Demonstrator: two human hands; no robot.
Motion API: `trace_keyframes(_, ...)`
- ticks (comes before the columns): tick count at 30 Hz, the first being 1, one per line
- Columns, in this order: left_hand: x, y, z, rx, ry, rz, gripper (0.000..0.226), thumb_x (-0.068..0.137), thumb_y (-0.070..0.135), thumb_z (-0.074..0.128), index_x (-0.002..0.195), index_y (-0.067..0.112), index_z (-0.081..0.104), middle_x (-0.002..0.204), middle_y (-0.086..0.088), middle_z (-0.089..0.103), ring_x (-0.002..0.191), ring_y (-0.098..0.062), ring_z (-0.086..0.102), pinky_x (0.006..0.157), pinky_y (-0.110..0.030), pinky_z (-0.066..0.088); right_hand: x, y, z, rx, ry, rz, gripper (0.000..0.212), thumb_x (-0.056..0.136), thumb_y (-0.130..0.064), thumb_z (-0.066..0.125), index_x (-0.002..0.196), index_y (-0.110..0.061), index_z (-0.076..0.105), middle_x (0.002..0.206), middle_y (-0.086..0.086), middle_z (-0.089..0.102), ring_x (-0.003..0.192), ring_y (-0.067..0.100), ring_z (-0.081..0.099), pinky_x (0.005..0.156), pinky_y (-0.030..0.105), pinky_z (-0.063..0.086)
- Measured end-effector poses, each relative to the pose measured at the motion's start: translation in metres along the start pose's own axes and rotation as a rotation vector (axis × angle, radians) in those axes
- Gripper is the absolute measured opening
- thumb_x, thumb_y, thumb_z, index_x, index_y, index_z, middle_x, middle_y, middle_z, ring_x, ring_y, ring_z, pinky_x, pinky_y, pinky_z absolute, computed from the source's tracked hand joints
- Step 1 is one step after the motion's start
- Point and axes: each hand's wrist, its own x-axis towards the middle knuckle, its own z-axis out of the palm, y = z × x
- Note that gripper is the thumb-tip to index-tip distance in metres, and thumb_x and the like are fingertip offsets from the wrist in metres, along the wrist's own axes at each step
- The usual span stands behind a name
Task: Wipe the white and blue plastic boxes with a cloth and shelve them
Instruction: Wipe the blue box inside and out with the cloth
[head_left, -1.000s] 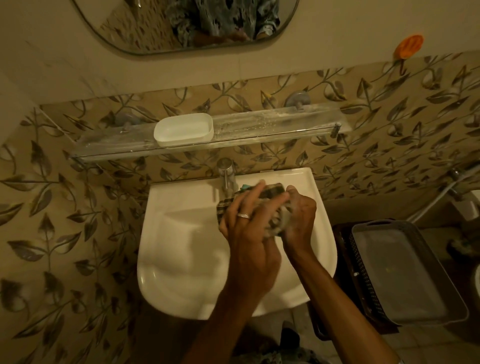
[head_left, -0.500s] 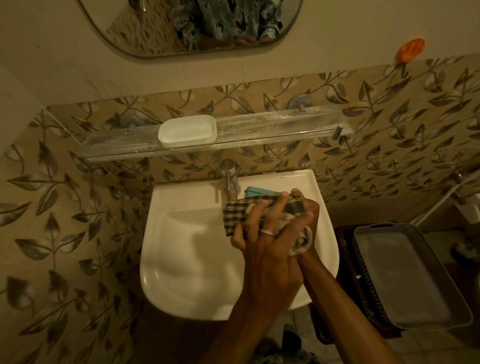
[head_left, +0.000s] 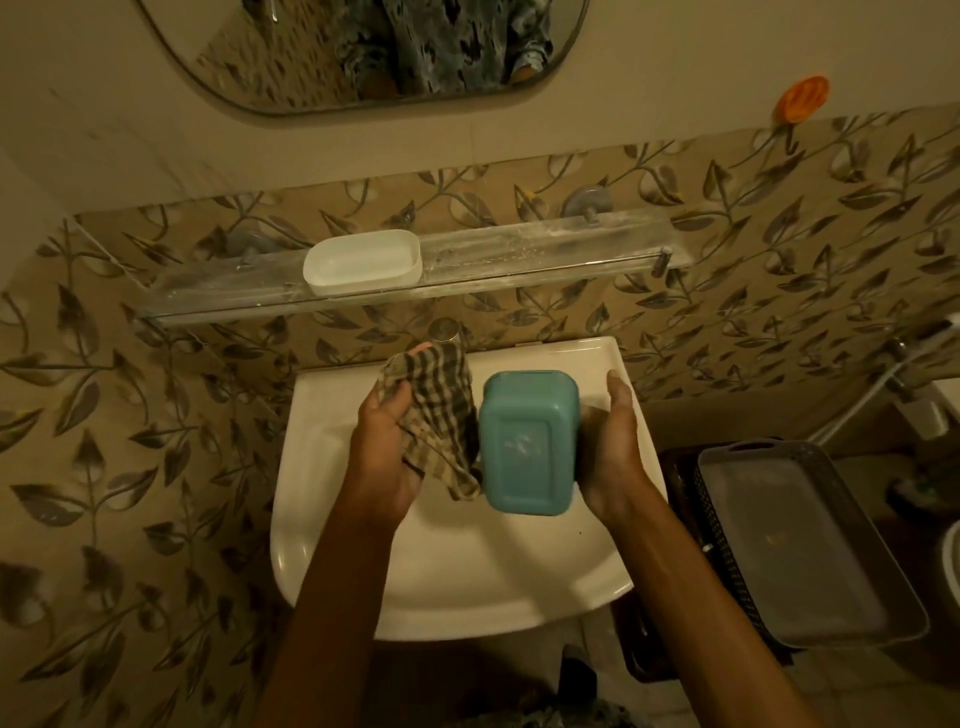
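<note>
Leaf-patterned tiles cover the bathroom wall, with a white sink fixed below them near the middle of the view. At twelve o'clock from the sink a glass shelf runs across the wall, and the white box sits on its left half, open side up. A metal tap stands between the shelf and the basin. Over the basin, the right hand holds the blue box by its side, palm against it and thumb pointing toward twelve o'clock; the other fingers are hidden behind the box. The box is turned with its underside to the camera, and the faint raised marks there are too blurred to read. At nine o'clock from the blue box, just touching its edge, the checked cloth lies draped over the left hand, whose thumb pins it to the palm. A grey tray rests on a dark woven basket at three o'clock from the sink. A mirror hangs at twelve o'clock above the shelf, and an orange hook sticks to the wall at one o'clock.
</note>
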Motion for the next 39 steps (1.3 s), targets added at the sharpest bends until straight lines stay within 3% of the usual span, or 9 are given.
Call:
trace_keyframes(4, -0.003, -0.003, -0.01, -0.012, 0.068, 0.105, 0.036, 0.1, 0.011, 0.031, 0.131, 0.013, 0.05, 0.125, -0.012, 0.061, 0.113, -0.027, 0.059, 0.1, -0.05, 0.043, 0.003, 0.0, -0.018, -0.024, -0.246, 0.103, 0.045, 0.098, -0.039, 0.038, 0.126, -0.012, 0.059, 0.124, 0.015, 0.065, 0.115, 0.032, 0.061, 0.097, 0.049, 0.049)
trace_keyframes(8, -0.004, 0.007, -0.019, 0.045, 0.051, 0.233, 0.038, 0.098, 0.013, 0.036, 0.135, 0.014, 0.046, 0.131, -0.014, 0.057, 0.119, -0.03, 0.056, 0.096, -0.051, 0.047, 0.001, 0.003, -0.026, -0.059, -0.266, -0.015, 0.037, 0.1, -0.034, 0.037, 0.117, -0.015, 0.064, 0.115, 0.01, 0.07, 0.106, 0.024, 0.067, 0.088, 0.038, 0.056)
trace_keyframes(13, -0.013, 0.027, -0.005, 0.268, -0.21, 0.575, 0.042, 0.088, 0.007, 0.037, 0.121, 0.021, 0.059, 0.13, -0.011, 0.059, 0.123, -0.027, 0.053, 0.101, -0.047, 0.044, -0.002, 0.0, -0.026, -0.092, -0.259, -0.097, 0.045, 0.094, -0.044, 0.041, 0.119, -0.015, 0.065, 0.117, 0.012, 0.07, 0.107, 0.028, 0.067, 0.087, 0.044, 0.057)
trace_keyframes(16, -0.02, 0.025, 0.014, 0.57, -0.36, 0.721, 0.042, 0.089, 0.003, 0.036, 0.127, 0.015, 0.051, 0.13, -0.009, 0.056, 0.12, -0.019, 0.055, 0.095, -0.028, 0.047, -0.003, 0.001, -0.018, -0.153, -0.282, -0.143, 0.05, 0.09, -0.045, 0.044, 0.121, -0.012, 0.063, 0.113, 0.013, 0.071, 0.103, 0.028, 0.068, 0.081, 0.041, 0.059)
trace_keyframes(19, -0.021, -0.001, 0.027, 1.107, -0.392, 0.79, 0.046, 0.09, 0.018, 0.04, 0.133, 0.035, 0.045, 0.142, 0.005, 0.047, 0.132, -0.012, 0.041, 0.107, -0.047, 0.035, -0.001, 0.004, -0.01, -0.145, -0.297, -0.183, 0.042, 0.094, -0.042, 0.042, 0.113, -0.013, 0.066, 0.099, 0.008, 0.074, 0.089, 0.022, 0.071, 0.07, 0.034, 0.058)
trace_keyframes(21, -0.023, -0.019, 0.026, 1.311, -0.34, 0.861, 0.055, 0.087, 0.015, 0.044, 0.137, 0.036, 0.041, 0.151, 0.009, 0.034, 0.141, -0.012, 0.025, 0.111, -0.052, 0.023, 0.0, 0.005, -0.007, -0.106, -0.272, -0.2, 0.038, 0.093, -0.043, 0.044, 0.107, -0.017, 0.068, 0.095, 0.007, 0.074, 0.085, 0.021, 0.07, 0.069, 0.034, 0.057)
trace_keyframes(24, -0.032, -0.034, 0.02, 1.337, -0.333, 0.919, 0.059, 0.086, 0.013, 0.044, 0.141, 0.034, 0.036, 0.155, 0.009, 0.027, 0.144, -0.012, 0.017, 0.113, -0.045, 0.019, -0.001, 0.004, -0.006, -0.026, -0.204, -0.193, 0.045, 0.088, -0.048, 0.049, 0.112, -0.015, 0.068, 0.107, 0.015, 0.071, 0.095, 0.031, 0.066, 0.081, 0.043, 0.056)
trace_keyframes(29, -0.059, -0.064, 0.007, 1.407, -0.389, 1.01, 0.058, 0.083, 0.018, 0.042, 0.139, 0.033, 0.039, 0.153, 0.008, 0.03, 0.143, -0.015, 0.021, 0.109, -0.041, 0.021, 0.002, -0.008, -0.009, 0.036, -0.166, -0.195, 0.054, 0.098, -0.047, 0.036, 0.126, -0.008, 0.059, 0.121, 0.021, 0.065, 0.111, 0.034, 0.063, 0.096, 0.047, 0.051)
trace_keyframes(39, -0.046, -0.05, 0.026, 1.383, -0.229, 1.01, 0.056, 0.084, 0.017, 0.039, 0.138, 0.031, 0.036, 0.152, 0.001, 0.033, 0.144, -0.017, 0.02, 0.108, -0.047, 0.024, 0.001, -0.004, 0.001, 0.008, -0.197, -0.197, 0.051, 0.1, -0.046, 0.032, 0.122, -0.011, 0.062, 0.114, 0.015, 0.07, 0.105, 0.029, 0.067, 0.083, 0.039, 0.056)
